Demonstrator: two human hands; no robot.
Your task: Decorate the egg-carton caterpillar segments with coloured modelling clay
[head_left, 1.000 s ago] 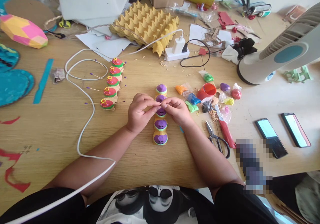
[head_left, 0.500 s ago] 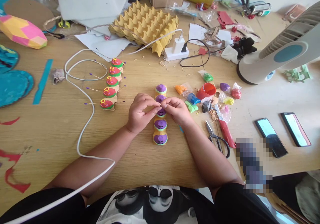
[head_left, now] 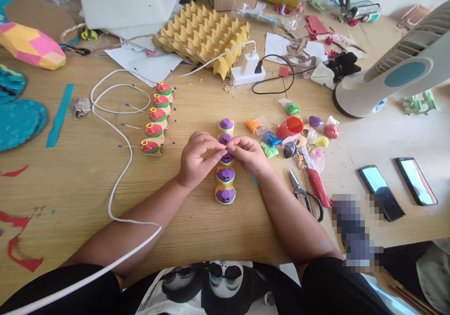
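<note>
A strip of egg-carton bumps covered in purple clay (head_left: 225,176) lies upright in the picture before me, with small dark faces on the nearer bumps. Over its upper middle, my left hand (head_left: 199,158) and my right hand (head_left: 248,154) meet in a fingertip pinch. Whatever lies between the fingers is too small to make out. To the left stands a second strip with red and green clay heads (head_left: 153,130), yellow rings and purple-tipped sticks at its sides.
Bags of coloured clay (head_left: 271,138) surround a red cup (head_left: 290,127) on the right. Scissors (head_left: 301,194) and a red-handled cutter (head_left: 318,188) lie nearer. A white cable (head_left: 116,183) loops at left. An egg tray (head_left: 204,33), power strip (head_left: 242,76), phones (head_left: 381,193) and fan (head_left: 393,71) stand around.
</note>
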